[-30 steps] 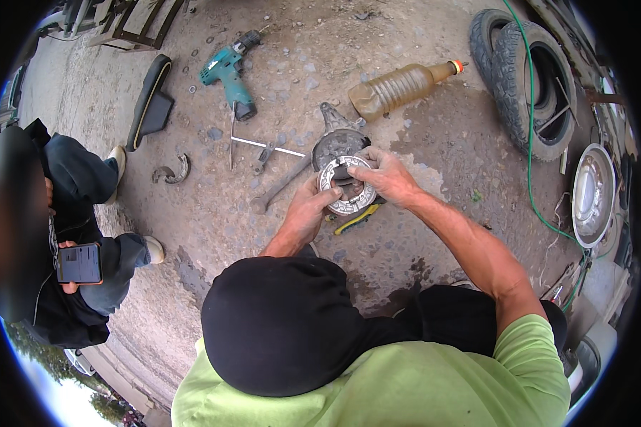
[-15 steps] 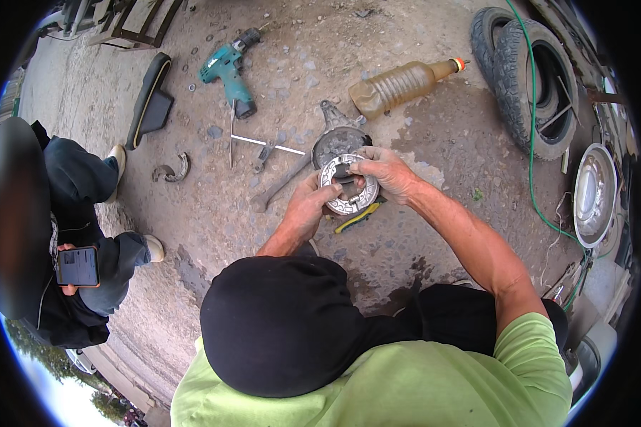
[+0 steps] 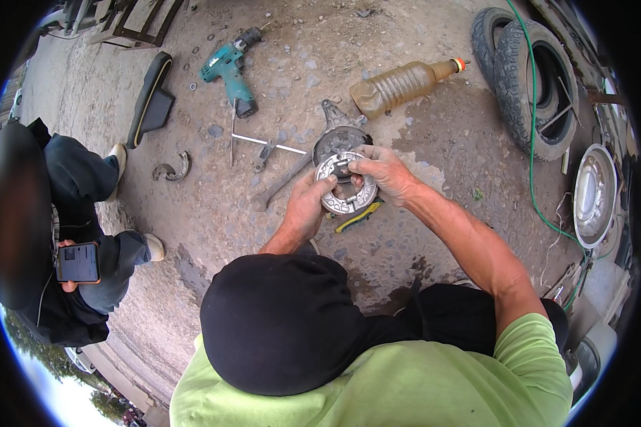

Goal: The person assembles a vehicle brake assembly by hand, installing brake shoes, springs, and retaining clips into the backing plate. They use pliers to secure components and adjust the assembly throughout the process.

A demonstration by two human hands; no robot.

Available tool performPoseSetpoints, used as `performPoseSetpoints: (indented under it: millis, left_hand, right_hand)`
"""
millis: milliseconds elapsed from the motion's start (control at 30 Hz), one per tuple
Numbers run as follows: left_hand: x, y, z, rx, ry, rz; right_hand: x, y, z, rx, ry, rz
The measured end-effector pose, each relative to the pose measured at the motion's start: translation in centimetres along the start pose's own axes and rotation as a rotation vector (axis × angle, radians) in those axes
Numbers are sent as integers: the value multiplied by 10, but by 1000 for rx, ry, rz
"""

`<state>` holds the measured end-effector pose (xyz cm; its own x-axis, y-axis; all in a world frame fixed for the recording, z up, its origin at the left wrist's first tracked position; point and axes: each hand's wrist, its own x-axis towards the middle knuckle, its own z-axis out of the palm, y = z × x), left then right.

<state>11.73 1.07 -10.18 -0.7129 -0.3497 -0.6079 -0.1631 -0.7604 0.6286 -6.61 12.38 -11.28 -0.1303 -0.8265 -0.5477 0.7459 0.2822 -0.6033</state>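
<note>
Between my two hands is a ring-shaped pair of silver brake shoes [image 3: 331, 201], with springs across its middle. My left hand [image 3: 307, 203] grips its left side, thumb on the face. On the upper right side, my right hand [image 3: 384, 175] pinches the ring, fingers partly hidden behind it. Just beyond, on the ground, lies a dirty metal brake drum plate [image 3: 332, 142] with a projecting arm, partly covered by the shoes. A yellow-and-black handled tool, seemingly pliers [image 3: 360, 218], lies below the ring. Left of the plate is a long wrench-like tool [image 3: 281, 184].
A teal cordless drill [image 3: 229, 73], a thin T-shaped rod [image 3: 267, 144] and a curved old brake shoe [image 3: 173, 169] lie at left. A brown plastic bottle [image 3: 400, 88] lies beyond. Tyres [image 3: 523, 85], a green hose [image 3: 533, 149] and a metal basin [image 3: 595, 193] are right. A person holds a phone [image 3: 78, 264].
The brake shoes have shifted slightly up and left and turned a little in my hands, showing the upper spring more clearly. Both hands keep their hold.
</note>
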Motion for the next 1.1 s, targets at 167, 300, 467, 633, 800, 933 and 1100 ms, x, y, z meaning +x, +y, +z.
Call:
performPoseSetpoints:
  millis: [167,300,467,633,800,933,1100]
  left_hand:
    - [-5,4,13,-103,14,-28]
    - [-5,4,14,-54,33,-14]
    - [-2,-1,10,-34,16,10]
    - [-2,-3,10,-25,17,42]
    - [-3,0,12,-30,25,61]
    - [-2,-4,9,-38,11,60]
    - [-3,-2,8,-40,9,34]
  right_hand:
    - [-1,-7,4,-61,12,-27]
    - [-4,-16,12,-229,94,-70]
    - [-5,-21,18,-412,181,-82]
    - [-12,-29,31,-731,297,-145]
    - [-12,-33,37,-822,318,-133]
    - [-10,-30,39,-872,337,-154]
    - [-9,-29,37,-828,321,-140]
